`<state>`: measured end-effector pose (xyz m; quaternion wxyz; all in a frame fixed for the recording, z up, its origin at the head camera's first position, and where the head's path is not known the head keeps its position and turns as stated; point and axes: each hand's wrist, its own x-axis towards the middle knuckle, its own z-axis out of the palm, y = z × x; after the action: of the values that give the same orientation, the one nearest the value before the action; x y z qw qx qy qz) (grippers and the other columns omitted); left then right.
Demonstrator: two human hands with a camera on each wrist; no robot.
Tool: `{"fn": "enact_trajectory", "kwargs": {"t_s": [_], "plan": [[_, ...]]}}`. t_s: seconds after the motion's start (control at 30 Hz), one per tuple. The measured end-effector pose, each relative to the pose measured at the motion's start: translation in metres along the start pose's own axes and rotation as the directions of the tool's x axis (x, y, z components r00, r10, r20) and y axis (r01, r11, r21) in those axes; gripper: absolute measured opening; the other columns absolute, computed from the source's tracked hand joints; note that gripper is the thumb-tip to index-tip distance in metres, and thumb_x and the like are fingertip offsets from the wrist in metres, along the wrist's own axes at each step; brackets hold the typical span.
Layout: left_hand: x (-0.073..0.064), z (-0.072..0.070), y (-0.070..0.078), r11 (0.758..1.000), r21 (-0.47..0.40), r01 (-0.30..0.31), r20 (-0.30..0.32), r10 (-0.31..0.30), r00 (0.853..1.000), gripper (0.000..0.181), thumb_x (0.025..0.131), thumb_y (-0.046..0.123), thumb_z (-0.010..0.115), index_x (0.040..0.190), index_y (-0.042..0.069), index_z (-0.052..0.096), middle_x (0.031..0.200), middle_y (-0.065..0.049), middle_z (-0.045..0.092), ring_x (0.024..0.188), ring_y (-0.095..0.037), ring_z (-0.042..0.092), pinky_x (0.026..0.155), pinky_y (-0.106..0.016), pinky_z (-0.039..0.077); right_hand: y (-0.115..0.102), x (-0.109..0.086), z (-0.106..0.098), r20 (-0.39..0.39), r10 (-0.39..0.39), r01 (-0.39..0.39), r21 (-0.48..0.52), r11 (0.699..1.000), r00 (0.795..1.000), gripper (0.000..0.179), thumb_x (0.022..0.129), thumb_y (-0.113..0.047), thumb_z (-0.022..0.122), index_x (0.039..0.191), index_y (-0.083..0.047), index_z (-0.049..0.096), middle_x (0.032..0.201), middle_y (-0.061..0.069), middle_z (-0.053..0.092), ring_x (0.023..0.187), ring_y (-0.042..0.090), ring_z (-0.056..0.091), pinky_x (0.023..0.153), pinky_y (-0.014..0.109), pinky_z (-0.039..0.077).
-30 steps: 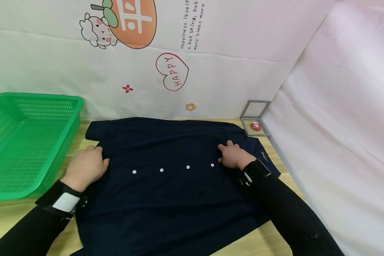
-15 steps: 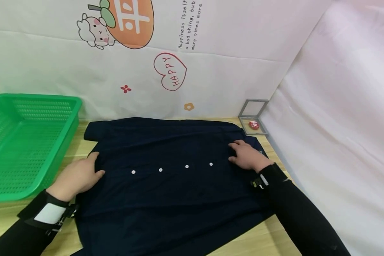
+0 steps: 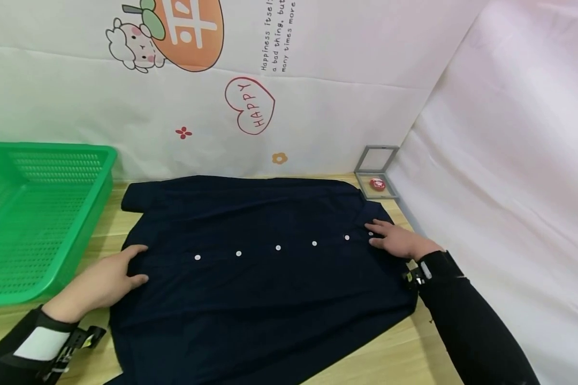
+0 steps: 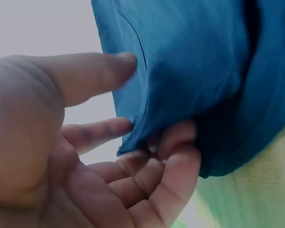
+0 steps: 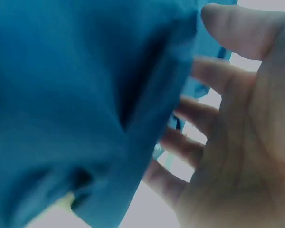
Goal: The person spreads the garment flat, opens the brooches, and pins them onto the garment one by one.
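A dark navy button-up shirt (image 3: 260, 289) lies spread on the table, a row of white buttons running across it and its collar end toward the right. At the shirt's left edge is my left hand (image 3: 103, 283); its thumb and forefinger are apart. In the left wrist view the fingers (image 4: 166, 185) reach under the cloth's edge, while the thumb stands clear of them. My right hand (image 3: 400, 240) rests at the collar end, fingers spread. The right wrist view shows those fingers (image 5: 199, 114) fairly straight and partly behind a cloth edge, with the thumb apart.
A green perforated basket (image 3: 89, 224) stands on the left of the wooden table (image 3: 361, 350). At the back right corner sits a small grey-framed clear box (image 3: 363, 187), lid up, with a red round item (image 3: 378, 184) in it. White cloth walls (image 3: 327, 123) border the back and right.
My right hand has moved right along the shirt, uncovering more buttons. My left hand has shifted left and toward me. The shirt stays about where it was, while the view has turned slightly right.
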<state>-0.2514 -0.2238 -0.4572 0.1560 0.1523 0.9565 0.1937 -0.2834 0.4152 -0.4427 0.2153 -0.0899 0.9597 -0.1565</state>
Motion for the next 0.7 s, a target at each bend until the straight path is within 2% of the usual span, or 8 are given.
{"fn": "enact_trajectory", "kwargs": {"t_s": [0.07, 0.17, 0.33, 0.53, 0.7], "plan": [[-0.003, 0.002, 0.000, 1.000, -0.004, -0.008, 0.010, 0.008, 1.000, 0.070, 0.091, 0.024, 0.074, 0.142, -0.010, 0.040, 0.115, -0.036, 0.061, 0.095, -0.047, 0.063, 0.074, -0.055, 0.051, 0.005, 0.000, -0.004, 0.011, -0.016, 0.016, 0.026, 1.000, 1.000, 0.061, 0.100, -0.019, 0.058, 0.154, -0.002, 0.035, 0.159, 0.029, 0.014, 0.141, 0.055, 0.010, 0.109, 0.066, 0.018], [-0.006, 0.007, 0.000, 1.000, -0.001, -0.025, -0.004, 0.025, 1.000, 0.062, 0.089, 0.015, 0.076, 0.138, -0.010, 0.046, 0.111, -0.032, 0.063, 0.095, -0.047, 0.063, 0.075, -0.055, 0.051, 0.011, 0.002, -0.007, 0.007, -0.027, 0.027, -0.002, 1.000, 1.000, 0.067, 0.093, -0.010, 0.066, 0.153, -0.004, 0.038, 0.159, 0.028, 0.018, 0.142, 0.054, 0.013, 0.108, 0.065, 0.022], [-0.011, 0.012, -0.003, 0.999, 0.013, -0.033, -0.033, 0.033, 0.999, 0.047, 0.091, 0.009, 0.071, 0.130, -0.012, 0.055, 0.111, -0.030, 0.064, 0.099, -0.048, 0.062, 0.078, -0.057, 0.050, 0.012, 0.009, -0.007, -0.013, -0.031, 0.029, -0.096, 0.995, 0.999, 0.073, 0.089, -0.010, 0.074, 0.153, -0.005, 0.040, 0.155, 0.028, 0.024, 0.140, 0.054, 0.020, 0.106, 0.063, 0.029], [-0.017, 0.014, -0.006, 0.999, 0.038, -0.028, -0.059, 0.030, 0.998, 0.040, 0.093, 0.008, 0.068, 0.126, -0.013, 0.059, 0.116, -0.035, 0.061, 0.104, -0.052, 0.058, 0.082, -0.060, 0.048, 0.006, 0.011, -0.010, -0.017, -0.019, 0.016, -0.155, 0.988, 1.000, 0.073, 0.087, -0.010, 0.077, 0.151, -0.003, 0.043, 0.152, 0.028, 0.028, 0.138, 0.053, 0.024, 0.105, 0.061, 0.032], [-0.021, 0.018, -0.001, 0.991, 0.114, -0.072, -0.135, 0.087, 0.987, 0.035, 0.090, 0.003, 0.070, 0.118, -0.016, 0.062, 0.112, -0.036, 0.061, 0.104, -0.055, 0.057, 0.084, -0.062, 0.047, 0.003, 0.011, -0.009, -0.024, -0.005, 0.001, -0.183, 0.983, 1.000, 0.075, 0.085, -0.011, 0.079, 0.151, -0.003, 0.042, 0.155, 0.031, 0.019, 0.139, 0.055, 0.022, 0.104, 0.060, 0.035]]}}
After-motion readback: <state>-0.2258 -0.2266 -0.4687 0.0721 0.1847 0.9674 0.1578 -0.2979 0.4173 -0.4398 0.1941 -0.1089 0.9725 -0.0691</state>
